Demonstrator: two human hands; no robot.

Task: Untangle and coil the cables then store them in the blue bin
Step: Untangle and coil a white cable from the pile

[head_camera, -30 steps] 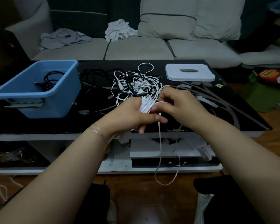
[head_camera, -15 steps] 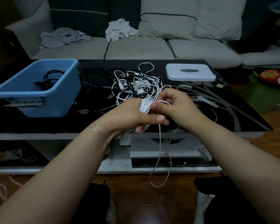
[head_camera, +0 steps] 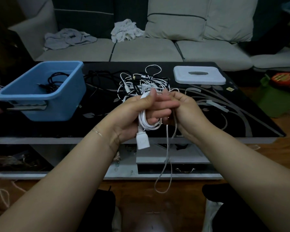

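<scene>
Left hand (head_camera: pixel 132 118) grips the white cable coil (head_camera: pixel 146 122) — light, floppy, springy; right hand (head_camera: pixel 186 108) pinches its tail — best held across the loops

A white lid (head_camera: pixel 199 75) with a grey handle is laid flat on the black glass table (head_camera: pixel 241 114). Behind the table, a grey sofa (head_camera: pixel 146 49) is seen, on which a grey cloth (head_camera: pixel 69 38) and a white cloth (head_camera: pixel 125 30) are crumpled, well apart. A green container (head_camera: pixel 274 99) is set on the floor.
</scene>
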